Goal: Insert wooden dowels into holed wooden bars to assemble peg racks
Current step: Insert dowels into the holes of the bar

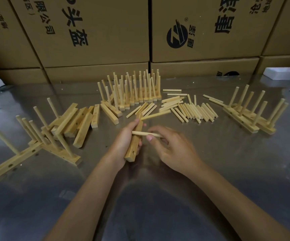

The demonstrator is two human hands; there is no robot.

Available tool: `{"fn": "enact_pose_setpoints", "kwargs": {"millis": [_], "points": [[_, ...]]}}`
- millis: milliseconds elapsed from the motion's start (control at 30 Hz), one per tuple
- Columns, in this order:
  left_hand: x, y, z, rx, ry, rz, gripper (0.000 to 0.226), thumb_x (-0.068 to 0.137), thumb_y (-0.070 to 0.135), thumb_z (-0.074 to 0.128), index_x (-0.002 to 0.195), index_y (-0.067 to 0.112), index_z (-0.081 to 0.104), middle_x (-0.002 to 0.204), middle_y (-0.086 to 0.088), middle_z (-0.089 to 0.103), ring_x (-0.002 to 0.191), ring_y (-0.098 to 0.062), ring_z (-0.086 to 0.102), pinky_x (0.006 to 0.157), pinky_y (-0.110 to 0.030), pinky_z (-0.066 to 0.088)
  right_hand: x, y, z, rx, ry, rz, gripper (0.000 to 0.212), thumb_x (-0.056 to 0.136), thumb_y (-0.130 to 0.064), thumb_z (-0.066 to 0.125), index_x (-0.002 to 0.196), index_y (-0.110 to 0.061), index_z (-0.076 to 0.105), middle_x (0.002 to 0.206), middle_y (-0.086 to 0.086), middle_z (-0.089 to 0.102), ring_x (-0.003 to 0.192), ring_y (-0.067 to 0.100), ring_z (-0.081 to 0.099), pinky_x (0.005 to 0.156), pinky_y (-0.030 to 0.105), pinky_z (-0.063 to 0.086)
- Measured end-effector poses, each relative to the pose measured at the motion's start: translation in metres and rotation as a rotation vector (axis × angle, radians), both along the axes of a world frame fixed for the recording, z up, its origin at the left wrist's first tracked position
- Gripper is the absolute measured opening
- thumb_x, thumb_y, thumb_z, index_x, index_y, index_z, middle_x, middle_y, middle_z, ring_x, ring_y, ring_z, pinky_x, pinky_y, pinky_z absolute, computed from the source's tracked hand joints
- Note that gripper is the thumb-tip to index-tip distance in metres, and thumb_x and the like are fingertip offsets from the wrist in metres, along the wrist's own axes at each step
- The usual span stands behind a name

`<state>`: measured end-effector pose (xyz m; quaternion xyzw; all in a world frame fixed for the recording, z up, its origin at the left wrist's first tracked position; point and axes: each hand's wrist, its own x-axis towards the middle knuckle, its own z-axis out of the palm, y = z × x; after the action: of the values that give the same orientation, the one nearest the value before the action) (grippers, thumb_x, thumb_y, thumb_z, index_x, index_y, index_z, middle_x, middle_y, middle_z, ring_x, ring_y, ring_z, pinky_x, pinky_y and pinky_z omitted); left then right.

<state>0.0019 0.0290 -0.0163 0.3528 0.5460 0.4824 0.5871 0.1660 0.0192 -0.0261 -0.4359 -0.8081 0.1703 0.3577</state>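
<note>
My left hand (pixel 123 145) grips a holed wooden bar (pixel 133 148) held lengthwise, a hole showing near its lower end. One dowel (pixel 155 116) sticks out sideways from the bar's far end. My right hand (pixel 172 150) pinches a second dowel (pixel 140 133) that lies across the bar's middle. Loose dowels (pixel 191 110) are spread on the metal table behind my hands. Bare bars (pixel 81 124) are heaped to the left.
Finished peg racks stand at the back centre (pixel 137 91), at the right (pixel 252 117) and at the near left (pixel 29 152). Stacked cardboard boxes (pixel 106 32) wall off the back of the shiny metal table (pixel 227 171). White objects (pixel 280 73) sit far right.
</note>
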Motion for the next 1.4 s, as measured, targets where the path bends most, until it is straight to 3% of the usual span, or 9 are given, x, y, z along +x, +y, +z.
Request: {"fn": "enact_pose_setpoints", "kwargs": {"millis": [200,333,500,733,933,1067,1200,1333,1400], "points": [[-0.002,-0.003,0.003,0.008,0.0,-0.008,0.041,0.102,0.048,0.045,0.102,0.019,0.074,0.056,-0.003,0.052,0.042,-0.011,0.046,0.038,-0.021,0.038,0.003,-0.002,0.001,0.067,0.036,-0.039,0.02,0.096,-0.03,0.057,0.112,-0.037,0.067,0.089,-0.016,0.064,0.074,0.006,0.057,0.06,0.029,0.044],[-0.003,-0.005,0.005,0.018,0.025,-0.012,0.043,0.102,0.05,0.044,0.104,0.019,0.073,0.054,-0.002,0.051,0.042,-0.011,0.046,0.039,-0.021,0.038,0.006,-0.004,0.004,0.123,-0.041,-0.078,0.022,0.095,-0.03,0.057,0.112,-0.038,0.067,0.074,-0.015,0.049,0.064,0.006,0.047,0.052,0.023,0.028],[-0.001,-0.007,0.004,0.084,0.126,-0.045,0.044,0.104,0.05,0.038,0.109,0.021,0.071,0.053,-0.001,0.049,0.043,-0.009,0.045,0.041,-0.022,0.036,0.005,-0.013,0.015,0.229,-0.22,-0.045,0.033,0.09,-0.015,0.057,0.115,-0.034,0.067,0.071,-0.012,0.033,0.054,0.01,0.039,0.045,0.019,0.024],[0.005,-0.01,-0.003,0.192,0.344,-0.061,0.042,0.107,0.045,0.033,0.116,0.024,0.068,0.065,0.0,0.053,0.055,-0.01,0.05,0.055,-0.024,0.04,0.005,-0.015,0.021,0.233,-0.247,-0.013,0.024,0.085,-0.014,0.054,0.097,-0.026,0.07,0.068,-0.011,0.045,0.054,0.015,0.045,0.047,0.022,0.022],[0.013,-0.01,-0.008,0.235,0.426,-0.042,0.042,0.107,0.045,0.033,0.116,0.025,0.068,0.078,0.001,0.06,0.068,-0.014,0.054,0.07,-0.032,0.043,0.003,-0.017,0.022,0.153,-0.132,-0.014,0.021,0.083,-0.02,0.05,0.085,-0.027,0.07,0.067,-0.008,0.059,0.059,0.017,0.053,0.056,0.026,0.035],[0.019,-0.01,-0.01,0.225,0.326,-0.021,0.041,0.107,0.044,0.036,0.109,0.021,0.069,0.067,0.01,0.061,0.062,-0.008,0.053,0.056,-0.022,0.042,0.005,-0.014,0.022,0.095,-0.075,-0.043,0.018,0.085,-0.023,0.053,0.083,-0.03,0.07,0.069,-0.009,0.064,0.06,0.013,0.056,0.055,0.028,0.044],[0.019,-0.009,-0.005,0.185,0.229,-0.004,0.039,0.105,0.044,0.04,0.099,0.018,0.069,0.054,0.002,0.056,0.047,-0.009,0.051,0.046,-0.021,0.04,0.006,-0.009,0.018,-0.018,0.165,-0.077,0.009,0.087,-0.019,0.067,0.091,-0.027,0.067,0.054,-0.014,0.059,0.048,0.006,0.052,0.045,0.012,0.033],[0.014,-0.006,-0.004,0.143,0.155,0.059,0.041,0.105,0.043,0.042,0.107,0.013,0.069,0.052,-0.003,0.054,0.043,-0.012,0.05,0.045,-0.024,0.038,0.003,-0.008,0.018,-0.274,0.529,0.012,0.011,0.091,-0.01,0.066,0.085,-0.015,0.059,0.065,0.0,0.066,0.056,0.015,0.062,0.055,0.032,0.054],[0.013,-0.005,-0.006,0.149,0.138,0.055,0.041,0.106,0.043,0.04,0.111,0.014,0.069,0.051,-0.003,0.053,0.042,-0.012,0.049,0.044,-0.025,0.038,0.001,-0.01,0.015,-0.261,0.57,0.025,0.01,0.094,-0.007,0.062,0.086,-0.009,0.057,0.065,0.005,0.067,0.058,0.019,0.065,0.055,0.029,0.054]]}}
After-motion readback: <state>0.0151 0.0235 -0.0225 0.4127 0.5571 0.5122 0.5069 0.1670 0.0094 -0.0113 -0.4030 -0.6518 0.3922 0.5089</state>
